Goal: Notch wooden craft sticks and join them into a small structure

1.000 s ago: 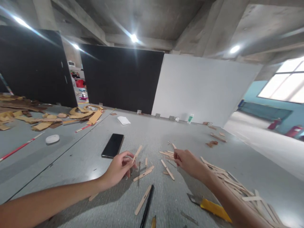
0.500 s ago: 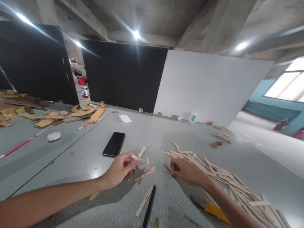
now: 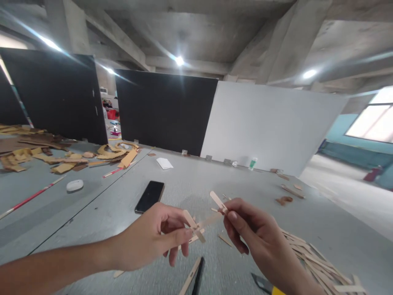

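My left hand point(image 3: 167, 235) pinches a short wooden craft stick point(image 3: 189, 218) between thumb and fingers. From there a longer craft stick point(image 3: 210, 221) slants across to my right hand point(image 3: 253, 233). Held by the right thumb and forefinger is another short craft stick point(image 3: 217, 200), angled up to the left. The pieces meet at the fingertips; whether they are fixed together I cannot tell. Below the hands lie a slotted craft stick point(image 3: 189, 278) and a black pen-like rod point(image 3: 198, 276). Partly behind my left hand is another stick on the tabletop point(image 3: 123, 221).
A phone point(image 3: 150, 196) lies beyond my left hand. Right of my right arm spreads a pile of craft sticks point(image 3: 310, 256), with a yellow-handled cutter point(image 3: 278, 291) partly under the forearm. Cardboard scraps point(image 3: 64, 157) and a white case point(image 3: 75, 186) are at left. Upright boards point(image 3: 166, 110) stand behind.
My right hand has lifted from the table beside the stick pile and come up close to my left hand, now gripping a stick. The left hand has risen slightly towards the middle. The view has tilted up.
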The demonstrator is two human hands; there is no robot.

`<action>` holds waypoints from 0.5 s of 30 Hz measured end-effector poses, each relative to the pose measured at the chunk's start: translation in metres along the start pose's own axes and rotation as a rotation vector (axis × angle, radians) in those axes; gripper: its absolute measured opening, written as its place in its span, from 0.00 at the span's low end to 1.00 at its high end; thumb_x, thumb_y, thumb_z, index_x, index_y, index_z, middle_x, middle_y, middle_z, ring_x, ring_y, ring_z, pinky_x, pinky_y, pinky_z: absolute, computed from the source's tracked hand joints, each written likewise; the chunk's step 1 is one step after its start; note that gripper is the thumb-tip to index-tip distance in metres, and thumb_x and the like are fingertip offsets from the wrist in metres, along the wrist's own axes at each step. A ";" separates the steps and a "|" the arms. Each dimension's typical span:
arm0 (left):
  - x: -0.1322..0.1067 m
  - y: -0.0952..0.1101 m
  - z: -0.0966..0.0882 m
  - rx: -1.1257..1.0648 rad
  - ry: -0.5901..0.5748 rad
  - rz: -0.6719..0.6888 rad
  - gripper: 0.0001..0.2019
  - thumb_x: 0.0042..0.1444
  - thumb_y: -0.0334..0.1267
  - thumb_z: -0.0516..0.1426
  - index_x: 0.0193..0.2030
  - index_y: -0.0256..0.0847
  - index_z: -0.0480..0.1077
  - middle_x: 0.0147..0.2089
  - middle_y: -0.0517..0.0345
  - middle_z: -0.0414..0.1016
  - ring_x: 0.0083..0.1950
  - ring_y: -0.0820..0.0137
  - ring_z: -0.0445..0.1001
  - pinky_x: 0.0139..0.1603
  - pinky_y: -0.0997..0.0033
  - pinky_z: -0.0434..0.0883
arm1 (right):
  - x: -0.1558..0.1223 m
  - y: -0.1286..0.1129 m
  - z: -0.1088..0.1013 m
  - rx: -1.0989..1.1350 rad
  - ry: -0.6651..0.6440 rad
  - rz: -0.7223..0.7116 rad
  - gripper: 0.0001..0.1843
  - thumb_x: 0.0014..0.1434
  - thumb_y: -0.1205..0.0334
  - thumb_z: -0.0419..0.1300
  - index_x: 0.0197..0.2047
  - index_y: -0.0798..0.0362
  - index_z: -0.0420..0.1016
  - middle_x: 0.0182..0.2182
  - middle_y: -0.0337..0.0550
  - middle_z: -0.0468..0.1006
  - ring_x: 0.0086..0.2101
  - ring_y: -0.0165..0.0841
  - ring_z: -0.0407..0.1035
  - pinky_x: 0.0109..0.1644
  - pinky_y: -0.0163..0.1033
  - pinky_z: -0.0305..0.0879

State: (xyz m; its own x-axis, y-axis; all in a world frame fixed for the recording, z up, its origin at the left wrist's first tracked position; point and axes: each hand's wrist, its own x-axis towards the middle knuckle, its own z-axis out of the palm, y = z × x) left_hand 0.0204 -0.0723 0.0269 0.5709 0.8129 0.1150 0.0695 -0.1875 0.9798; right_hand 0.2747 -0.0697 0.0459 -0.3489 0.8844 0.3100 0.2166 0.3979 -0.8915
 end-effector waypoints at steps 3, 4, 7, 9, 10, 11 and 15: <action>-0.003 0.016 0.005 0.015 0.006 0.033 0.15 0.71 0.47 0.59 0.39 0.40 0.79 0.35 0.58 0.78 0.26 0.76 0.72 0.29 0.75 0.67 | -0.008 -0.010 0.003 0.094 0.031 -0.011 0.17 0.72 0.44 0.62 0.41 0.49 0.78 0.21 0.32 0.67 0.19 0.26 0.56 0.22 0.33 0.51; -0.004 0.019 0.007 0.012 0.008 0.039 0.14 0.71 0.47 0.58 0.40 0.41 0.80 0.35 0.58 0.77 0.26 0.76 0.72 0.29 0.76 0.67 | -0.010 -0.012 0.003 0.131 0.033 -0.009 0.16 0.72 0.44 0.63 0.41 0.48 0.79 0.21 0.32 0.67 0.19 0.26 0.55 0.21 0.32 0.51; -0.007 0.021 0.010 -0.004 0.022 0.036 0.15 0.71 0.48 0.57 0.43 0.42 0.81 0.33 0.60 0.76 0.24 0.77 0.71 0.28 0.76 0.66 | -0.013 -0.013 0.000 0.261 -0.005 0.058 0.14 0.71 0.46 0.65 0.42 0.47 0.82 0.21 0.32 0.67 0.19 0.25 0.53 0.21 0.31 0.48; -0.010 0.021 0.011 -0.020 0.025 0.029 0.16 0.71 0.51 0.57 0.44 0.43 0.81 0.32 0.61 0.74 0.23 0.77 0.70 0.27 0.75 0.66 | -0.015 -0.012 -0.005 0.330 -0.049 0.110 0.14 0.70 0.45 0.65 0.43 0.46 0.83 0.21 0.32 0.65 0.19 0.25 0.51 0.21 0.31 0.46; -0.012 0.021 0.010 -0.035 0.024 0.028 0.17 0.71 0.52 0.57 0.44 0.43 0.81 0.32 0.61 0.74 0.23 0.77 0.70 0.27 0.75 0.66 | -0.016 -0.012 -0.008 0.343 -0.068 0.124 0.14 0.70 0.45 0.66 0.44 0.46 0.84 0.21 0.32 0.65 0.20 0.25 0.50 0.21 0.31 0.45; -0.013 0.021 0.010 -0.048 0.021 0.028 0.18 0.70 0.54 0.57 0.44 0.43 0.81 0.32 0.61 0.74 0.22 0.77 0.70 0.27 0.75 0.66 | -0.017 -0.011 -0.011 0.349 -0.087 0.127 0.14 0.70 0.45 0.66 0.45 0.45 0.84 0.21 0.32 0.64 0.20 0.25 0.50 0.21 0.31 0.45; -0.016 0.020 0.011 -0.087 0.018 0.031 0.22 0.67 0.60 0.58 0.43 0.43 0.81 0.32 0.60 0.74 0.22 0.77 0.70 0.25 0.76 0.66 | -0.020 -0.010 -0.019 0.364 -0.156 0.136 0.14 0.71 0.46 0.66 0.47 0.46 0.84 0.20 0.31 0.64 0.20 0.26 0.49 0.22 0.32 0.45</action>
State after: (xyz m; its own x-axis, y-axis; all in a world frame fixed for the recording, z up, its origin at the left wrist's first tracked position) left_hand 0.0219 -0.0947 0.0427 0.5566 0.8175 0.1480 -0.0201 -0.1648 0.9861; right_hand 0.2967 -0.0863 0.0551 -0.4793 0.8643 0.1527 -0.0567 0.1432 -0.9881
